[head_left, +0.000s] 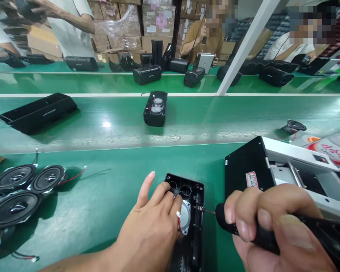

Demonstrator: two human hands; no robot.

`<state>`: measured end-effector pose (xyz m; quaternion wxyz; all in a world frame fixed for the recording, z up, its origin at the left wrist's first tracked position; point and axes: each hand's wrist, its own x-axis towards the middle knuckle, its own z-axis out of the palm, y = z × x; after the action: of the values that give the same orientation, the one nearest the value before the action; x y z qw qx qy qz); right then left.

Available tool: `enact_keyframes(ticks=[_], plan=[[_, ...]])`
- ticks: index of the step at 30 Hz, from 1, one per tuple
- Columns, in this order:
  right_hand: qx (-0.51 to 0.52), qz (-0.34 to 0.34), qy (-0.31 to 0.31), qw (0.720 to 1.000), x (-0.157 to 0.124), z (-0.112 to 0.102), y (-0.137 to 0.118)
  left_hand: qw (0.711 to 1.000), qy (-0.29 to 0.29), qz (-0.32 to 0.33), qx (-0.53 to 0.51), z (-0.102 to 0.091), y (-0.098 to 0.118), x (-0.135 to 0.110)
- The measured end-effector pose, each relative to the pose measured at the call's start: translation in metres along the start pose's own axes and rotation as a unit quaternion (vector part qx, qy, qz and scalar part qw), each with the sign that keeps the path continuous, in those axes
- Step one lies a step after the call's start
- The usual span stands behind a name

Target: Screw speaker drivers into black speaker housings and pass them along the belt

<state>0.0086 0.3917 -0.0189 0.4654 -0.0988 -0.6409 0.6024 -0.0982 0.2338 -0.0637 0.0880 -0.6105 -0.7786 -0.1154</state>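
My left hand (153,219) reaches into an open black speaker housing (197,234) on the green bench. Its bent fingers press on a round speaker driver (184,218) inside, while the little finger sticks out to the left. A white plug on red and black wires lies over the driver. My right hand (268,215) is wrapped round a black electric screwdriver (223,217). The thin bit points left across the housing's right wall, its tip beside the driver. Whether the tip touches a screw, I cannot tell. The housing's lower left is hidden by my left hand.
Several loose speaker drivers (15,207) lie at left. A black and silver machine (246,166) stands at right, close to my right hand. Beyond are another open housing (155,109) and a long black speaker (42,113). Co-workers sit or stand across the line.
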Motion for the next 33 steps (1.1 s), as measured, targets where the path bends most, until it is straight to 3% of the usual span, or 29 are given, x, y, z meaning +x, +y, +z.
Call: enact_keyframes(ticks=[8,11,17,22,28,33], plan=[[-0.044,0.036,0.022,0.998,-0.008,-0.003,0.013,1.0,0.005,-0.008,0.011,0.002,0.001,-0.002],[-0.043,0.039,0.02,0.998,-0.007,0.002,0.014,1.0,0.0,-0.004,0.007,0.004,0.001,-0.003],[-0.036,0.019,0.073,0.996,-0.012,0.018,0.019,1.0,0.005,-0.005,-0.004,0.003,0.001,-0.001],[-0.004,-0.009,0.055,0.998,-0.016,0.016,0.027,1.0,0.005,-0.006,-0.008,0.002,0.002,0.0],[-0.019,-0.012,-0.032,0.999,-0.015,0.003,0.037,1.0,0.01,-0.005,-0.002,0.004,0.006,0.0],[0.004,0.009,-0.065,0.998,-0.006,0.003,0.037,0.999,0.025,-0.034,-0.024,0.003,0.008,0.002]])
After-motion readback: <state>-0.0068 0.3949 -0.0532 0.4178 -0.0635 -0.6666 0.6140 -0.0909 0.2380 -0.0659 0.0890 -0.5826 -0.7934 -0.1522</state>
